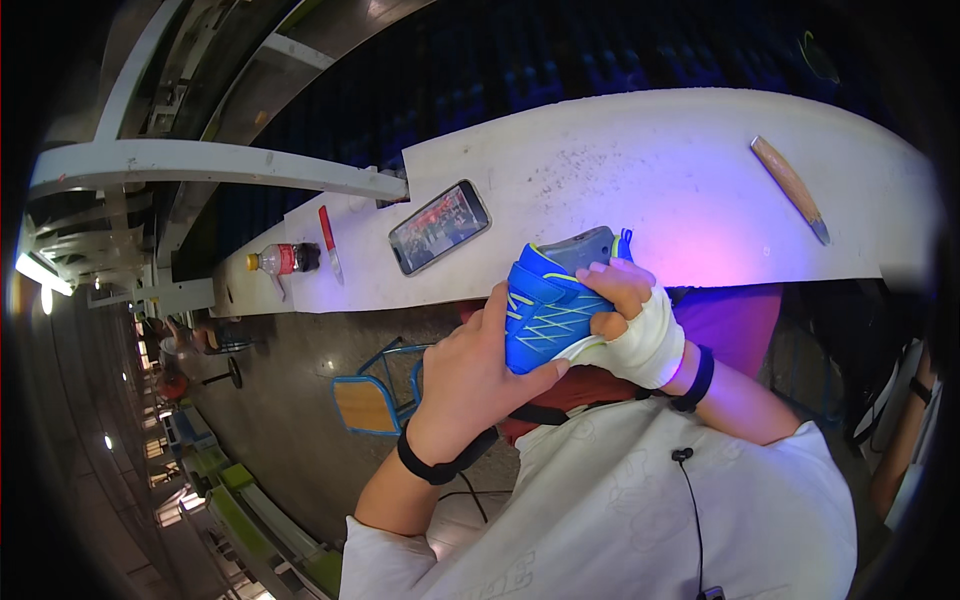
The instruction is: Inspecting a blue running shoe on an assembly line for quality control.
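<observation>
A blue shoe (552, 317) with yellow-green lacing lines and a strap is held up between my hands, just off the bench's near edge. A grey form (578, 249) fills its opening. My left hand (471, 362) wraps the toe end, thumb along the underside. On the other side my right hand (640, 325), in a white fingerless glove, grips the shoe near the heel and sole. The fingers of both hands are closed on it. Most of the sole is hidden by the hands.
On the white bench (600, 150) lie a phone (440, 228) with its screen lit, a red-handled knife (330, 243), a bottle of dark drink (285, 259) and a wooden-handled tool (790, 188). A blue-framed stool (372, 400) stands below left. At right, another person's arm (905, 430) shows.
</observation>
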